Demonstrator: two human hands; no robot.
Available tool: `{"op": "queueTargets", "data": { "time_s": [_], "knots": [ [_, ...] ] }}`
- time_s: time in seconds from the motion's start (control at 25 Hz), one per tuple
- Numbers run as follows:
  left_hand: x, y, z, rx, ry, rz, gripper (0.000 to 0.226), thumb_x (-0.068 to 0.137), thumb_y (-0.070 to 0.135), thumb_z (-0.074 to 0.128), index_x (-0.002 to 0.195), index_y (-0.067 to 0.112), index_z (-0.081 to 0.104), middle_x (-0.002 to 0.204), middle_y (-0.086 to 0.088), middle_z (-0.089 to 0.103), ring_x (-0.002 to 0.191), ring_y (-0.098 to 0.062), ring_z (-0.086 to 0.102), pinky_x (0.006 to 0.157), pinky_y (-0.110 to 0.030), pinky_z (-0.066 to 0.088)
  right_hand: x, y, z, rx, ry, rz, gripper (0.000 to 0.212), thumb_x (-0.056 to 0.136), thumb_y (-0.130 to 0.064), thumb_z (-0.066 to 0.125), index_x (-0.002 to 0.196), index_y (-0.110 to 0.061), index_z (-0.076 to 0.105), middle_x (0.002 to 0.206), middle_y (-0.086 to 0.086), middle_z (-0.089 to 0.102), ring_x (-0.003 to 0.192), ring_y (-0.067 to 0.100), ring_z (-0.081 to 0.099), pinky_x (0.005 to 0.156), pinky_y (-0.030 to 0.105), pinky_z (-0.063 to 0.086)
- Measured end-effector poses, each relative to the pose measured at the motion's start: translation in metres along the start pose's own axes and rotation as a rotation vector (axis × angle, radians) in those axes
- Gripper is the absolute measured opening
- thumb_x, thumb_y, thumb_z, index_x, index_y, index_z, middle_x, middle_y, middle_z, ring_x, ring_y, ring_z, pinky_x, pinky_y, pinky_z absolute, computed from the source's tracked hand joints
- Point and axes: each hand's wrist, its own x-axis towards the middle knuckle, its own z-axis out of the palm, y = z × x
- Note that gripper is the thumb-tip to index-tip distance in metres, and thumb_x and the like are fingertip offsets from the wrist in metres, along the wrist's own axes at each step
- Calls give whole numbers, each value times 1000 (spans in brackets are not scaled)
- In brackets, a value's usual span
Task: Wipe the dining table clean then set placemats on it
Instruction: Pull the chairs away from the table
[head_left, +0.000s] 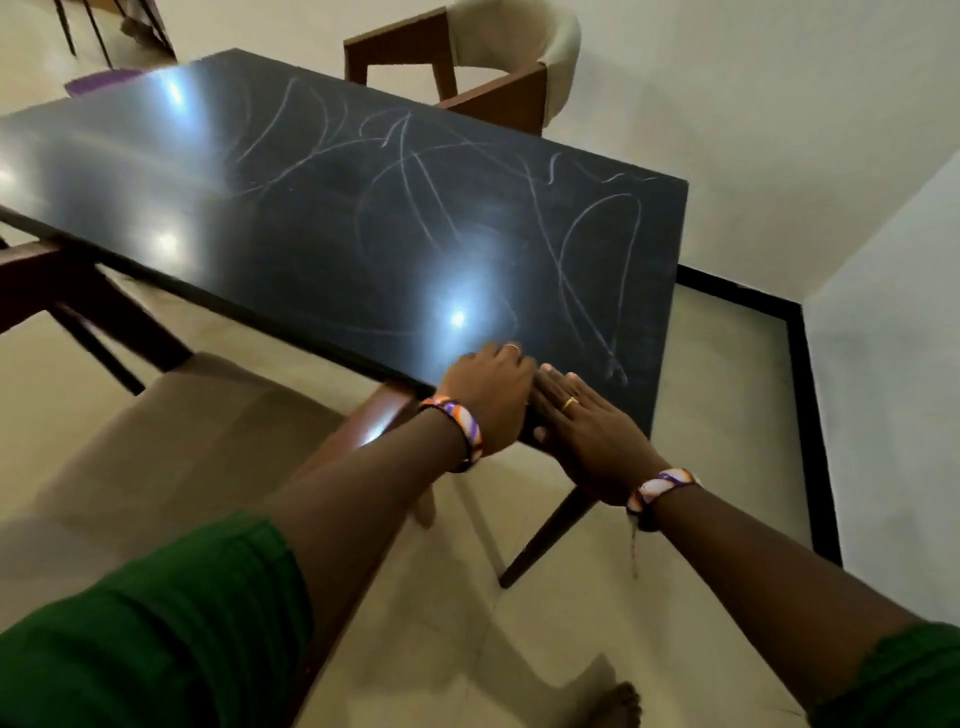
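Observation:
The dark glossy dining table (322, 208) fills the middle of the view, its top streaked with pale scribble marks (571, 249) toward the right end. My left hand (488, 395) lies on the near right corner of the table, fingers bent over the edge. My right hand (587, 431) lies flat beside it, fingers straight and touching the left hand. Neither hand holds anything. No cloth and no placemat is visible.
A brown chair with a beige seat (171, 447) stands under the near side of the table. Another wooden chair with a cream back (498, 67) stands at the far side. A purple object (98, 83) lies past the far left corner. A wall (893, 364) with black skirting runs along the right.

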Motion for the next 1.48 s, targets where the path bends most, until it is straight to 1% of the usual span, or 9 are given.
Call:
{"op": "queueTargets", "data": {
  "time_s": [0.12,0.32,0.56,0.68,0.8,0.96,1.08,1.24,1.48],
  "knots": [
    [68,64,14,-10,-4,113,42,91,26,43,130,12,42,130,-8,47,117,-25,46,91,-33,42,-36,83,7,-42,48,101,56,97,-35,22,135,-2,46,139,16,49,130,27,43,105,47,26],
    [187,165,36,6,-102,140,48,91,28,49,136,14,38,137,-7,44,127,-24,40,100,-36,40,-82,232,11,-123,54,176,54,87,-31,30,128,-4,55,130,14,58,119,26,58,100,37,35],
    [292,204,54,26,-147,90,49,92,32,49,137,14,38,140,-7,43,128,-24,41,102,-35,40,-81,365,12,-161,88,171,50,87,-28,38,126,-1,56,127,17,60,117,29,58,98,38,34],
    [350,192,58,33,-102,42,50,92,31,50,137,14,38,140,-7,42,130,-24,39,102,-36,40,-46,416,20,-155,132,119,50,85,-25,54,127,1,53,128,19,58,118,31,57,98,42,35],
    [423,167,63,39,-65,-20,50,91,31,50,137,15,39,142,-5,41,130,-23,39,102,-34,39,14,470,21,-172,88,89,51,86,-29,45,128,0,54,129,18,57,119,30,56,99,40,38],
    [528,124,53,2,-8,-107,45,91,29,50,134,14,43,139,-6,45,127,-23,42,101,-33,39,115,550,18,-173,56,-12,53,85,-26,53,132,0,49,134,19,52,125,31,51,103,40,29],
    [585,95,39,-21,16,-132,47,93,28,48,137,14,39,142,-8,42,130,-23,39,103,-33,38,186,594,12,-208,84,-13,51,91,-29,39,132,1,48,135,20,51,126,32,50,104,40,28],
    [646,46,31,-4,-47,-206,54,92,31,50,141,15,34,148,-7,34,137,-23,31,109,-34,32,270,632,16,-140,40,-143,53,101,-29,25,147,-4,16,154,16,16,144,29,15,112,33,2],
    [715,-12,35,-6,-16,-429,51,92,30,50,139,16,36,145,-8,37,131,-24,37,104,-33,38,388,677,28,-123,99,-359,57,91,-30,25,135,0,44,140,20,46,131,31,44,106,40,26]
  ]
}}
